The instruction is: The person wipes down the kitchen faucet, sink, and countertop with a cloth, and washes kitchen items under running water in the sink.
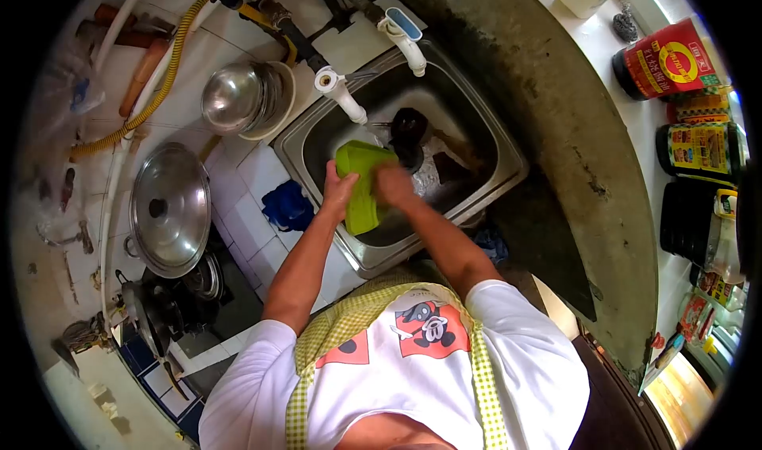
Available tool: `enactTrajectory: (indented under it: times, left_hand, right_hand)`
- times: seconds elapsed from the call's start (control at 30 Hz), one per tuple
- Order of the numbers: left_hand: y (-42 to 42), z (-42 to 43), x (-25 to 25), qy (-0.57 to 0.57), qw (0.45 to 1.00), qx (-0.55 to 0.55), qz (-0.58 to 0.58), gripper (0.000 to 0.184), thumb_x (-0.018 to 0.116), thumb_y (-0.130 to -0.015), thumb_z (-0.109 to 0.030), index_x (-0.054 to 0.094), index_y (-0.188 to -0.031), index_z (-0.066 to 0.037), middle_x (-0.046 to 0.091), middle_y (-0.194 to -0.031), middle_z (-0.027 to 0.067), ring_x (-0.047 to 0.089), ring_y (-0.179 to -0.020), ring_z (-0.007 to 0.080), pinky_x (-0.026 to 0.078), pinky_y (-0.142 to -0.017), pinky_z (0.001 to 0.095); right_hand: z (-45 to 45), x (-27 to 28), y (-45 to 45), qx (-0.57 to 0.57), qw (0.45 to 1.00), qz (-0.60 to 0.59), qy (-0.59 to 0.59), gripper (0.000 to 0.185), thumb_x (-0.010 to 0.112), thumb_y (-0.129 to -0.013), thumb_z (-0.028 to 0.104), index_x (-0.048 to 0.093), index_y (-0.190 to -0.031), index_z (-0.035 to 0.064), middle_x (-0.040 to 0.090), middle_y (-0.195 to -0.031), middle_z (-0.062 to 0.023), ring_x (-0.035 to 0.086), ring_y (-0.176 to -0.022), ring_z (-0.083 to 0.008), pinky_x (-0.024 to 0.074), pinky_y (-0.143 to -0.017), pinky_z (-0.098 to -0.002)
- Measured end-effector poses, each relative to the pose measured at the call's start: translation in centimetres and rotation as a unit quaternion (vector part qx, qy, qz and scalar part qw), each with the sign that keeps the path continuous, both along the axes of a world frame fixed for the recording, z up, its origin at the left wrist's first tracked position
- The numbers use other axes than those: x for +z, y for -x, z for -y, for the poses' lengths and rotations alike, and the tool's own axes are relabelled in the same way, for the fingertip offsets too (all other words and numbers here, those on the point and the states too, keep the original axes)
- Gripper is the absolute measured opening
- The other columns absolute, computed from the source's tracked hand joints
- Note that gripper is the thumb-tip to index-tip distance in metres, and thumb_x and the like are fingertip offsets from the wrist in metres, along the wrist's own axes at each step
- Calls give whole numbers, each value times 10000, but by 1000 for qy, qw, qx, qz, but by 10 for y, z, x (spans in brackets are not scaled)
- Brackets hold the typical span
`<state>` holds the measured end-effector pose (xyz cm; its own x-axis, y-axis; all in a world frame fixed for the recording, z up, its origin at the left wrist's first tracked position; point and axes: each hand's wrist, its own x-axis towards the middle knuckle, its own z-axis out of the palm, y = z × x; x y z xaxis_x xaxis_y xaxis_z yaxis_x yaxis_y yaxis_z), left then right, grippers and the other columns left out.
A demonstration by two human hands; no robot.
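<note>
A bright green plastic container [361, 204] is tilted over the near left part of the steel sink [502, 182]. My left hand [339, 190] grips its left edge, fingers closed round it. Against the container's right side is my right hand [393, 185], smeared by motion; its fingers and anything in them cannot be made out. Just beyond the hands, dark brown objects [409, 126] of unclear kind lie in the sink with some water. Over the sink's far left edge reaches a white plastic tap [340, 94], and a second white tap [403, 44] with a blue-topped handle stands farther right.
Crumpled blue cloth [287, 206] lies on the tiles left of the sink. Farther left are stacked metal bowls [232, 97] and a large lidded pan [169, 209]. A curved concrete ledge [556, 93] borders the right. Sauce bottles [698, 150] line the white shelf beyond it.
</note>
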<state>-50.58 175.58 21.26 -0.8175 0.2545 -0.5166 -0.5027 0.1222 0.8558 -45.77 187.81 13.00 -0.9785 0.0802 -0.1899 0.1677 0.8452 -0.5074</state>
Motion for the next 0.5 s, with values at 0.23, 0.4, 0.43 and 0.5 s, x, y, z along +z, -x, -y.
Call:
enactTrajectory:
  times: [0.23,0.4,0.43,0.5]
  left_hand:
    - [-2,3,-3,32,998,1,59,428,489,-752,-44,321,-1142,-90,479,-1000,105,495,-880,210,447,-716,346]
    - [1,2,-16,-6,996,70,54,467,509,-743,-68,313,-1166,-93,483,-1004,96,494,-887,203,444,-723,335]
    - [5,6,-20,0,995,88,43,472,515,-741,-75,313,-1167,-94,481,-1008,92,493,-891,200,441,-730,331]
    - [10,13,-26,-7,997,77,14,469,518,-739,-78,317,-1162,-92,477,-1017,92,493,-892,199,438,-737,330]
  right_hand:
    - [-39,-1,13,-225,946,33,232,252,550,-682,172,608,-910,83,604,-869,-126,579,-795,-303,465,-711,-352]
    - [21,40,5,-107,918,47,379,169,524,-704,157,615,-822,77,600,-802,-121,577,-803,-263,444,-700,-341]
    - [29,36,-3,-46,934,-6,355,148,529,-706,161,618,-790,77,595,-792,-124,579,-797,-259,443,-691,-345]
    - [27,56,-24,12,934,12,357,146,537,-705,172,619,-783,79,591,-792,-127,579,-793,-263,444,-695,-344]
